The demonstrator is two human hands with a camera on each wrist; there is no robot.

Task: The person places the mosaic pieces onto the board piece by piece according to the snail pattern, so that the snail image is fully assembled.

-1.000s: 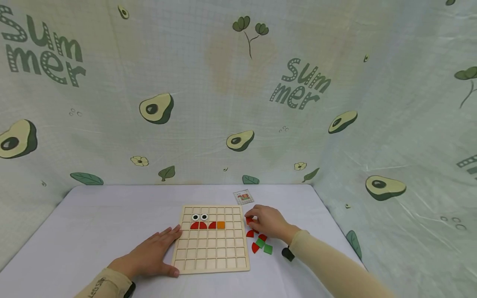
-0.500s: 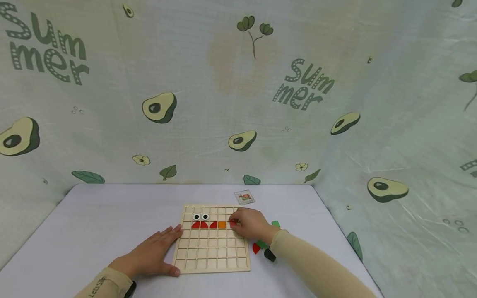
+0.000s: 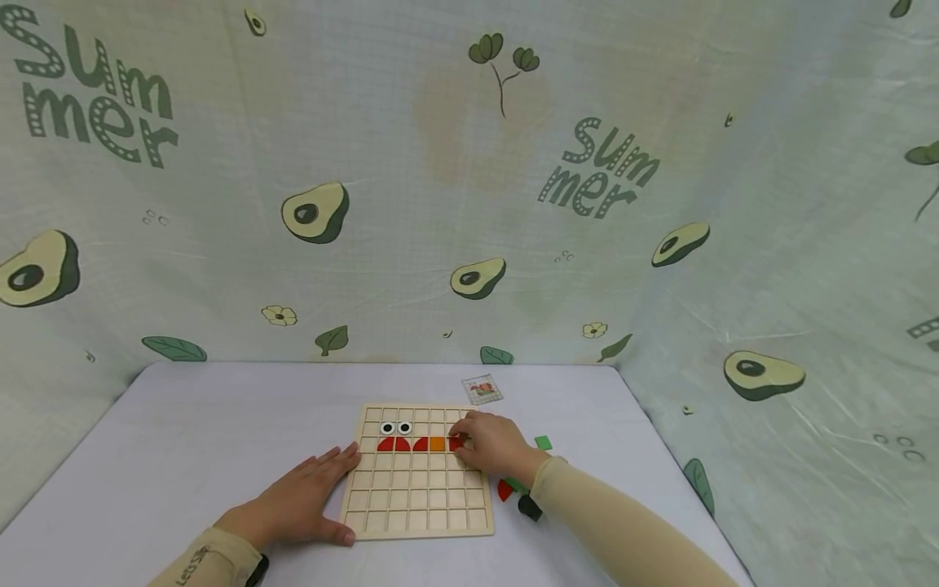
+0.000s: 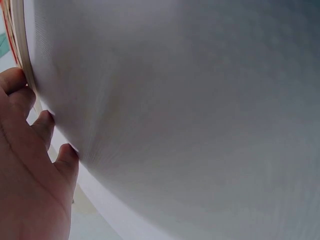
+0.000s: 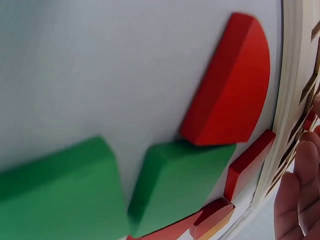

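Note:
A wooden grid board (image 3: 416,499) lies on the white cloth. In its second row sit two eye tiles (image 3: 387,428). Below them are red quarter-circle tiles (image 3: 385,444) and an orange square tile (image 3: 438,444). My right hand (image 3: 493,443) is over the board's right side, thumb and fingertips pinching another red quarter-circle tile (image 3: 456,443) at the cell right of the orange square. My left hand (image 3: 304,497) lies spread beside the board, fingertips at its left edge and thumb near the lower left corner. In the left wrist view its fingers (image 4: 45,125) reach along that edge.
Right of the board lie loose green tiles (image 5: 185,182), red quarter-circle tiles (image 5: 232,85) and a black piece (image 3: 530,507), partly under the right forearm. A small picture card (image 3: 482,389) lies behind the board. A patterned cloth hangs behind the table.
My right hand has moved left from the loose tiles onto the board with a red quarter-circle tile, then lowered it to the cell. The black piece shifted left. My left hand stays put.

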